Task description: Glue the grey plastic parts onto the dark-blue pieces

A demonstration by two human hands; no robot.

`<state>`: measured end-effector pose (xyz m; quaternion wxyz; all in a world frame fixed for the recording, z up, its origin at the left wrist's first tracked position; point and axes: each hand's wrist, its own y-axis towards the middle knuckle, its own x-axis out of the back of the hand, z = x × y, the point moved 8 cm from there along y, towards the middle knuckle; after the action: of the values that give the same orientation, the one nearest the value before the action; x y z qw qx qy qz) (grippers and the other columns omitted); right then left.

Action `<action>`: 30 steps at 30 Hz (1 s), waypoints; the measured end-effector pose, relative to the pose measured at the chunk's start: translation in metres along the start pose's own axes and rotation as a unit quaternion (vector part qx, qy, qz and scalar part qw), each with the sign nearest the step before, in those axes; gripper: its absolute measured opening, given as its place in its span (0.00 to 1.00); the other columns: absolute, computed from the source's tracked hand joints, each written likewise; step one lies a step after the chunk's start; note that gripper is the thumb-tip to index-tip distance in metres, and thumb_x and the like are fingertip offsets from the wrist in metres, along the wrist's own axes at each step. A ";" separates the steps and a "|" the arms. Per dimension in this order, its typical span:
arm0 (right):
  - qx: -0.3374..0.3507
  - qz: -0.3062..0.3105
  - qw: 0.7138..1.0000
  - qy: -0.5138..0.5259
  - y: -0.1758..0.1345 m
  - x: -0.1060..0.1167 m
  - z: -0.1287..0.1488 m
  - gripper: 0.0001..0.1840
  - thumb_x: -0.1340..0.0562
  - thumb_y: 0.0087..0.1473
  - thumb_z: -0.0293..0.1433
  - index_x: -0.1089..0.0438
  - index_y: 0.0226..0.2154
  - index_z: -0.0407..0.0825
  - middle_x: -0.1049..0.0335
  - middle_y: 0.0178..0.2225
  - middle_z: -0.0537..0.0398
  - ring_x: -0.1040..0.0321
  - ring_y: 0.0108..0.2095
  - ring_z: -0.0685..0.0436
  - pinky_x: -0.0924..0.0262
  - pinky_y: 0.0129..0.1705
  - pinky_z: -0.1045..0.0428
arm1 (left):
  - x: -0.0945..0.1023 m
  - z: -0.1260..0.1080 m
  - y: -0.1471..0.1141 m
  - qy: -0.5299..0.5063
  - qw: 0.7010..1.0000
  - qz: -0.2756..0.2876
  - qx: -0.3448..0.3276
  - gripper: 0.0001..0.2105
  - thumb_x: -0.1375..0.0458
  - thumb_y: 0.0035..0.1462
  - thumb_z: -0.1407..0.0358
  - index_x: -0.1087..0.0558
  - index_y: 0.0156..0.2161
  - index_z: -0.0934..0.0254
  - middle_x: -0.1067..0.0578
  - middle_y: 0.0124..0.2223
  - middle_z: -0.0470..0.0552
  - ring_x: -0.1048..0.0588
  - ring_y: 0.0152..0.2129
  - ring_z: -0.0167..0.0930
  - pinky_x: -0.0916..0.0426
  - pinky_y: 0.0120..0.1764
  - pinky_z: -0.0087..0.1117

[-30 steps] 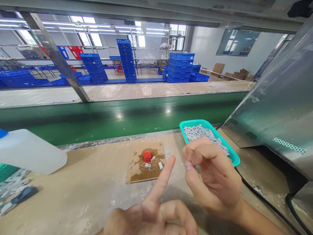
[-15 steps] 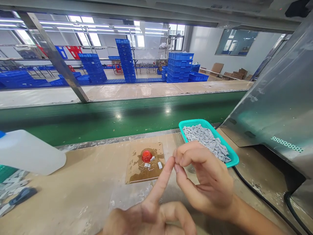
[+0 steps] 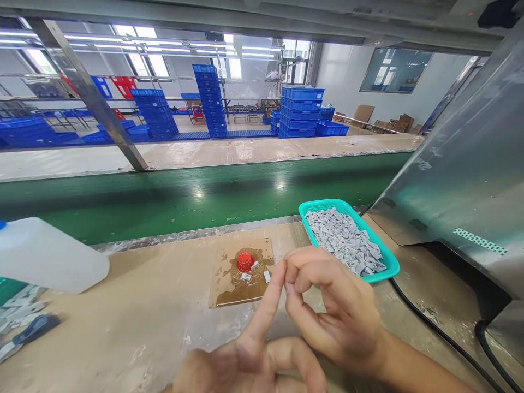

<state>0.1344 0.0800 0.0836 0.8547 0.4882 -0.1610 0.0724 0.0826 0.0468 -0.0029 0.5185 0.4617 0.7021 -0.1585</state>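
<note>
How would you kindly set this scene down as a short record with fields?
Left hand: one finger extended, tip at the right hand
Right hand: fingers pinched; any held piece cannot be made out
Wet board: red cup, three small pale pieces near it
Teal basket: heaped grey pieces
Far left: white jug
Background: stacked blue crates

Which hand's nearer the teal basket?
Right. The right hand is just on the near side of the basket, overlapping its near edge in view. The left hand is farther off, lower and to the left.
</note>
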 end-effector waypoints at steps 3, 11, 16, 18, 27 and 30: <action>-0.001 -0.003 1.000 0.017 0.001 0.002 0.000 0.15 0.49 0.44 0.14 0.46 0.29 0.50 0.42 0.26 0.57 0.39 0.30 0.50 0.37 0.32 0.52 | 0.001 -0.001 -0.001 -0.015 1.000 -0.012 -0.005 0.44 0.37 0.31 0.63 0.50 0.56 0.42 0.27 0.34 0.42 0.30 0.32 0.30 0.42 0.36 0.29; -0.026 -0.036 0.999 0.028 0.004 0.012 -0.005 0.16 0.48 0.43 0.14 0.47 0.28 0.51 0.44 0.26 0.58 0.38 0.30 0.48 0.38 0.29 0.51 | 0.006 0.007 0.000 -0.001 0.998 -0.056 0.019 0.58 0.34 0.26 0.60 0.67 0.59 0.49 0.27 0.33 0.45 0.32 0.27 0.30 0.44 0.31 0.30; -0.025 -0.018 0.999 0.016 0.004 0.009 -0.004 0.15 0.49 0.43 0.15 0.48 0.28 0.51 0.44 0.24 0.59 0.38 0.29 0.49 0.39 0.29 0.52 | 0.001 0.003 0.001 0.006 0.999 -0.048 -0.006 0.53 0.36 0.31 0.61 0.65 0.60 0.50 0.27 0.35 0.47 0.33 0.26 0.28 0.45 0.31 0.28; -0.024 -0.015 1.000 0.014 0.004 0.008 -0.003 0.15 0.49 0.43 0.15 0.48 0.28 0.51 0.44 0.24 0.59 0.39 0.28 0.49 0.39 0.28 0.52 | -0.001 0.000 0.002 0.011 0.998 -0.052 -0.024 0.52 0.37 0.33 0.61 0.65 0.60 0.52 0.27 0.35 0.46 0.32 0.26 0.27 0.45 0.31 0.28; -0.034 -0.022 0.999 0.000 0.003 0.009 -0.003 0.14 0.49 0.43 0.15 0.48 0.27 0.50 0.44 0.24 0.60 0.40 0.27 0.52 0.40 0.26 0.56 | 0.002 0.001 0.002 0.036 0.996 -0.071 -0.034 0.57 0.35 0.32 0.63 0.75 0.58 0.52 0.27 0.36 0.46 0.32 0.25 0.25 0.46 0.28 0.25; -0.039 -0.032 0.999 -0.011 0.003 0.008 -0.006 0.14 0.49 0.43 0.15 0.49 0.26 0.50 0.45 0.23 0.61 0.40 0.26 0.54 0.41 0.26 0.57 | 0.005 0.004 0.001 0.053 0.996 -0.073 -0.027 0.57 0.35 0.32 0.62 0.74 0.58 0.52 0.27 0.35 0.46 0.32 0.24 0.24 0.47 0.28 0.25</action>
<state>0.1427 0.0859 0.0860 0.8732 0.4601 -0.1571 0.0337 0.0857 0.0468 -0.0083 0.4800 0.4027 0.7645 -0.1517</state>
